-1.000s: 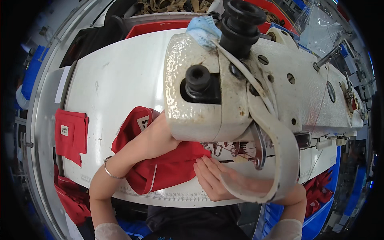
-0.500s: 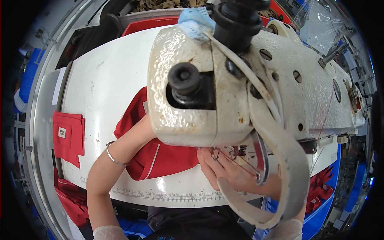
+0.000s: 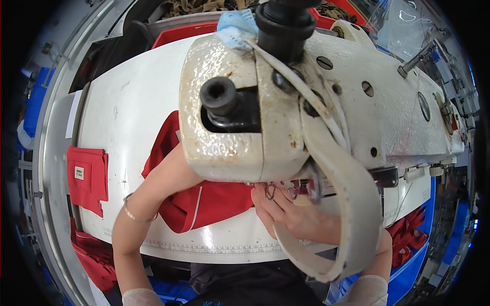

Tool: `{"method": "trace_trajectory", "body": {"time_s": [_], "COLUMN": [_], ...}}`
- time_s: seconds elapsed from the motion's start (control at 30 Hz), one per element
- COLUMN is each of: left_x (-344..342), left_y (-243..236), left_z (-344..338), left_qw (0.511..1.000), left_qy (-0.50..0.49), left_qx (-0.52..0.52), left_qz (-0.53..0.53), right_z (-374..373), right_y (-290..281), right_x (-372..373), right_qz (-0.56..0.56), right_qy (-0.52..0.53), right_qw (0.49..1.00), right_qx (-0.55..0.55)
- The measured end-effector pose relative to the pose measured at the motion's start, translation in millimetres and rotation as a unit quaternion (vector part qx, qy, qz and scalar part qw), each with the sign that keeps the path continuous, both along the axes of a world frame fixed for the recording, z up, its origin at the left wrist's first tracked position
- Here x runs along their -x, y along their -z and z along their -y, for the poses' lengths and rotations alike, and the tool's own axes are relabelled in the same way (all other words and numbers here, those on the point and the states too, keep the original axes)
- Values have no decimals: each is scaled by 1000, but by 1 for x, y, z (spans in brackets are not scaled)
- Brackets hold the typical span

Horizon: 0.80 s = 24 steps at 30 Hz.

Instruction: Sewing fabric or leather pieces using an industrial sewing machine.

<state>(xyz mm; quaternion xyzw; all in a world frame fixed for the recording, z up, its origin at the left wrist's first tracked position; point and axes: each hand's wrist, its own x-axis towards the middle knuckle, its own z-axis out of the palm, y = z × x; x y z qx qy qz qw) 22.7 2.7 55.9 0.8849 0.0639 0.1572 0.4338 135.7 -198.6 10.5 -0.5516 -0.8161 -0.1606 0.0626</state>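
Note:
A red fabric piece [image 3: 219, 206] with a thin white line across it lies under the head of a white sewing machine [image 3: 224, 158]. My left forearm [image 3: 163, 178], with a silver bangle, reaches over the cloth from the left. The machine head hides my left hand, so its fingers cannot be seen. On the other side, my right hand [image 3: 298, 217] rests low beside the needle area, fingers stretched out and fingertips touching the cloth's right edge. A metal lever [image 3: 315, 186] above that hand is blurred.
A red piece with a pale label [image 3: 88, 174] lies at the table's left, above more red cloth [image 3: 94, 260] hanging over the edge. A curved cream guard [image 3: 365, 219] arches over my right arm. Red pieces [image 3: 408, 237] fill a blue bin at right. A ruler strip [image 3: 204, 248] runs along the front.
The machine head appears slightly farther left and up in view. My left elbow has shifted a little, and the lever by the needle has gone from sharp to blurred. The cloth has barely moved.

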Motion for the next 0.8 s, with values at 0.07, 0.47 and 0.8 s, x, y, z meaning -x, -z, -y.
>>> {"method": "trace_trajectory", "body": {"time_s": [0.07,0.47,0.8], "left_x": [4,40,18], "left_y": [-7,46,52], "left_z": [9,38,12], "left_qw": [992,951,964], "left_qy": [6,95,58], "left_qx": [-118,-289,-254], "left_qz": [-34,50,49], "right_z": [-2,9,-7], "right_y": [2,20,24], "right_x": [1,-4,-20], "right_qz": [-27,-172,-29], "right_qy": [8,134,144], "right_qw": [1000,976,988], "right_qx": [-4,13,-52]}}
